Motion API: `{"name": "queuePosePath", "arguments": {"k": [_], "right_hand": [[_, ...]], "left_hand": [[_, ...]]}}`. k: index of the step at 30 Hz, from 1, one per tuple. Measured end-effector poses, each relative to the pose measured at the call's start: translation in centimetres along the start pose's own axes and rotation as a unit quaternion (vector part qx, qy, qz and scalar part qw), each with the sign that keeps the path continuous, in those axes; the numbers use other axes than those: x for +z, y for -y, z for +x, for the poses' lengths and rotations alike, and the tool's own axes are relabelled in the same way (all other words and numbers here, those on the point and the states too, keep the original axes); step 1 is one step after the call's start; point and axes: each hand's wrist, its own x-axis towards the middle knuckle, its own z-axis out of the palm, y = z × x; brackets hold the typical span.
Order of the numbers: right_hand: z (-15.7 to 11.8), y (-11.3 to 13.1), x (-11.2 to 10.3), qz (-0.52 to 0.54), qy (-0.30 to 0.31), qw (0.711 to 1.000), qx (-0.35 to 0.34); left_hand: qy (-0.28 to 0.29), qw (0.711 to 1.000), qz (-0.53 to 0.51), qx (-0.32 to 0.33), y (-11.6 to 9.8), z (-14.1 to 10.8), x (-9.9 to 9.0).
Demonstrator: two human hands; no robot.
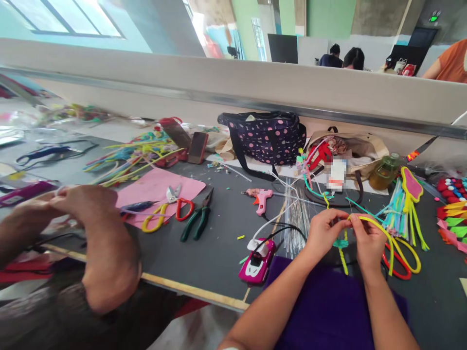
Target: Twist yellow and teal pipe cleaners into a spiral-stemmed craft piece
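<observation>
My left hand (326, 229) and my right hand (368, 239) meet above the table, both closed in a pinch. Between their fingertips they hold a yellow pipe cleaner (379, 226), whose free length bends down past the right hand. Below and between the hands hangs a twisted yellow stem (342, 257) with a teal tuft (341, 242); whether it joins the held piece I cannot tell. Scissors (400, 275) with red and yellow handles lie beside my right hand, their blades hidden. Under my forearms is a dark purple cloth (324, 311).
A co-worker's hands (87, 199) are at the left. Pliers (199, 216), other scissors (173, 194) and a pink glue gun (260, 197) lie mid-table. A magenta power strip (258, 265) sits left of my arm. Behind stand a patterned bag (268, 138) and an oil-coloured bottle (383, 172).
</observation>
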Motion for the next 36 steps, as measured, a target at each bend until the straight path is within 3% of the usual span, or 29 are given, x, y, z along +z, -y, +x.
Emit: {"name": "queuePosePath", "arguments": {"k": [4,12,23,30,36], "right_hand": [[0.2,0.0,-0.2,0.009,0.032,0.999,0.021],[0.8,0.0,-0.5,0.051,0.062,0.996,0.038],[1.0,0.5,-0.9,0.109,0.112,0.983,0.100],[1.1,0.2,-1.1,0.076,0.115,0.990,0.041],[1.0,0.3,-1.0,0.051,0.116,0.992,-0.016]], "left_hand": [[0.023,0.997,-0.058,-0.037,0.3,0.2,-0.2],[0.041,0.996,-0.070,-0.030,-0.2,0.4,-0.6],[0.097,0.980,-0.166,-0.056,-0.6,0.4,-1.2],[0.104,0.967,-0.208,-0.105,-0.4,0.4,-0.7],[0.067,0.975,-0.198,-0.078,-0.3,0.5,-0.2]]}}
